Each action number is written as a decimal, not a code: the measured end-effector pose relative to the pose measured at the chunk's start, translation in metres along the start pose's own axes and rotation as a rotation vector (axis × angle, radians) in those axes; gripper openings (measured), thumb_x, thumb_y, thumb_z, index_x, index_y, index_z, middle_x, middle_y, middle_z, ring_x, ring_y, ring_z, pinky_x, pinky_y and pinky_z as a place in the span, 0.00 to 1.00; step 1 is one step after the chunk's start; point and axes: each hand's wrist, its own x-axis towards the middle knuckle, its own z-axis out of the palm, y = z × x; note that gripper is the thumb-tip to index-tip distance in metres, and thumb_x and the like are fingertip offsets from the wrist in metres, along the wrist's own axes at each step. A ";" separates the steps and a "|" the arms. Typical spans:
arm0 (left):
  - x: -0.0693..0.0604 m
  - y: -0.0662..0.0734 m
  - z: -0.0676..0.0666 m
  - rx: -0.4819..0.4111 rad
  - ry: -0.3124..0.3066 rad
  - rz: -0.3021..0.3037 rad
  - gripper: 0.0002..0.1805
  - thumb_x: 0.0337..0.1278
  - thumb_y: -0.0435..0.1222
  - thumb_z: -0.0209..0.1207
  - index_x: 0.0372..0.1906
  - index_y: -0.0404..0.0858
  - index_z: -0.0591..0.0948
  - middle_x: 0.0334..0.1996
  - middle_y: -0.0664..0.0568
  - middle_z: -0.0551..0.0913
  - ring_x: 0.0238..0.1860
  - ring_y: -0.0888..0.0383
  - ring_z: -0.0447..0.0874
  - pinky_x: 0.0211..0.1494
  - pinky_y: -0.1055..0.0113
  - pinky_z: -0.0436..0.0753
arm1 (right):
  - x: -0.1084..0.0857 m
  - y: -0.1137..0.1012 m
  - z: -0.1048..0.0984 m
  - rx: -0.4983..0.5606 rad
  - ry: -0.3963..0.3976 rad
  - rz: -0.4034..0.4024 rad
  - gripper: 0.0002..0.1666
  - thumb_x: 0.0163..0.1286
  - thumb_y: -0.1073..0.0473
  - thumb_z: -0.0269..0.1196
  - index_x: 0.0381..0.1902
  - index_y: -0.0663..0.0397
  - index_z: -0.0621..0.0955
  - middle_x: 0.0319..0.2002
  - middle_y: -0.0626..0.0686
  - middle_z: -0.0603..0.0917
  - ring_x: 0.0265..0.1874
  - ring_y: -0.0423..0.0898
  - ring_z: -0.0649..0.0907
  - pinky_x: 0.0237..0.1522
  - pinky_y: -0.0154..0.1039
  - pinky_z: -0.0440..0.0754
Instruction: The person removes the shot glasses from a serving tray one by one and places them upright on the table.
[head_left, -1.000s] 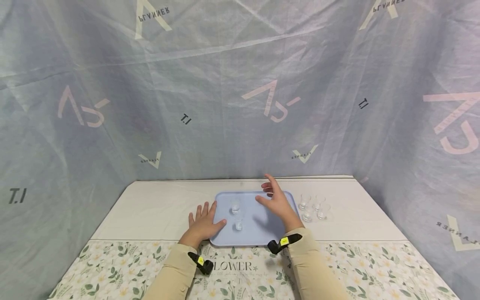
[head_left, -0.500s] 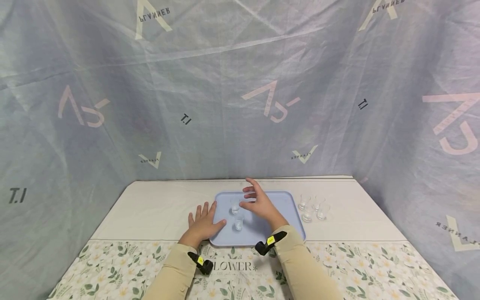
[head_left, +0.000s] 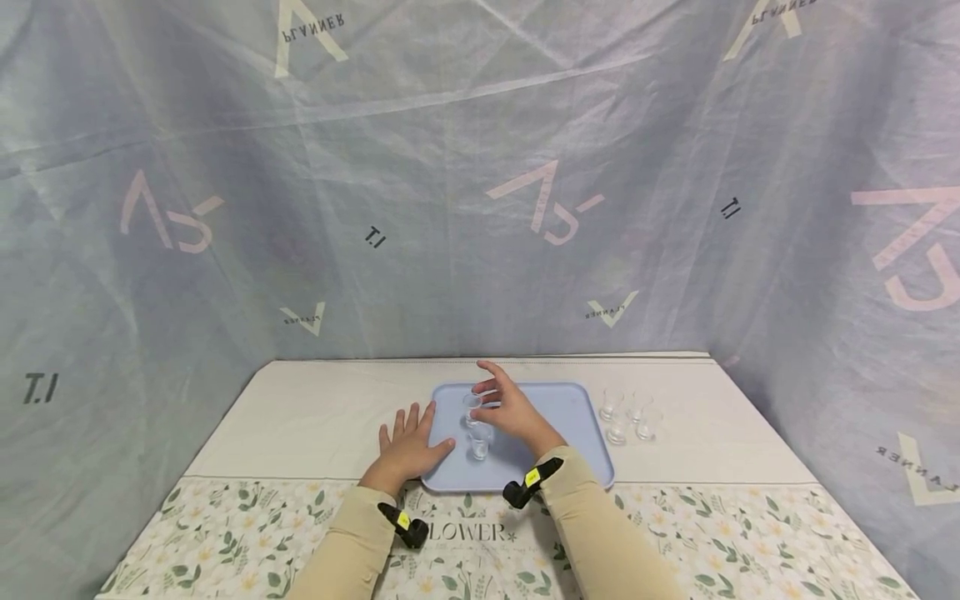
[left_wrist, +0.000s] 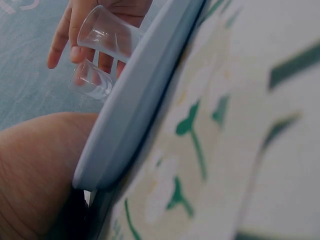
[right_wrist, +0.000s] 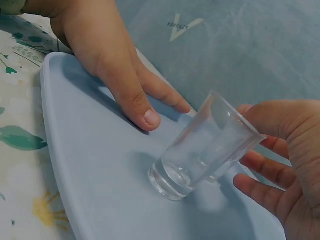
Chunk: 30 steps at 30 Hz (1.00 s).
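Observation:
On a light blue tray (head_left: pixel 547 475) stand two clear shot glasses, one behind the other. My right hand (head_left: pixel 513 414) is at the far shot glass (head_left: pixel 472 405), its thumb on the near side and its fingers loosely spread beyond. Whether they touch the glass is unclear. The near shot glass (right_wrist: pixel 200 150) stands upright and partly hides the far one in the right wrist view. With fingers spread, my left hand (head_left: pixel 408 450) rests at the tray's left edge, its thumb over the tray; it holds nothing.
Several more shot glasses (head_left: pixel 628 417) stand close together on the white cloth (head_left: pixel 720 425) right of the tray. A flower-printed cloth (head_left: pixel 247 533) covers the front of the table. A grey-blue curtain (head_left: pixel 450 275) hangs behind and at both sides.
My right hand has moved left across the tray from its right side to the far shot glass. The left hand has stayed at the tray's edge.

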 end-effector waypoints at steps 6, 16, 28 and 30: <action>-0.001 0.003 -0.004 -0.011 0.007 0.004 0.48 0.68 0.62 0.52 0.83 0.47 0.47 0.81 0.38 0.41 0.80 0.36 0.29 0.74 0.32 0.32 | 0.003 0.005 0.004 -0.034 0.019 -0.017 0.51 0.63 0.71 0.71 0.78 0.46 0.60 0.53 0.60 0.82 0.51 0.59 0.84 0.57 0.54 0.80; -0.003 0.005 -0.004 -0.015 0.017 0.007 0.48 0.69 0.61 0.52 0.83 0.45 0.48 0.81 0.37 0.42 0.80 0.35 0.30 0.73 0.31 0.32 | 0.002 0.004 0.006 -0.011 0.037 -0.023 0.50 0.63 0.73 0.69 0.78 0.46 0.60 0.51 0.60 0.83 0.50 0.60 0.84 0.56 0.54 0.81; -0.004 0.005 -0.005 -0.023 0.017 0.005 0.48 0.68 0.61 0.53 0.83 0.44 0.49 0.81 0.36 0.42 0.80 0.35 0.30 0.73 0.31 0.32 | -0.003 0.000 -0.002 0.009 0.071 -0.078 0.49 0.62 0.78 0.67 0.77 0.59 0.59 0.51 0.75 0.79 0.49 0.74 0.81 0.55 0.70 0.75; -0.004 0.005 -0.006 -0.021 0.013 0.004 0.48 0.68 0.61 0.52 0.83 0.44 0.48 0.81 0.36 0.42 0.80 0.35 0.30 0.73 0.31 0.32 | -0.005 0.000 -0.006 0.005 0.075 -0.074 0.49 0.63 0.77 0.67 0.77 0.58 0.60 0.51 0.74 0.80 0.49 0.72 0.82 0.54 0.68 0.77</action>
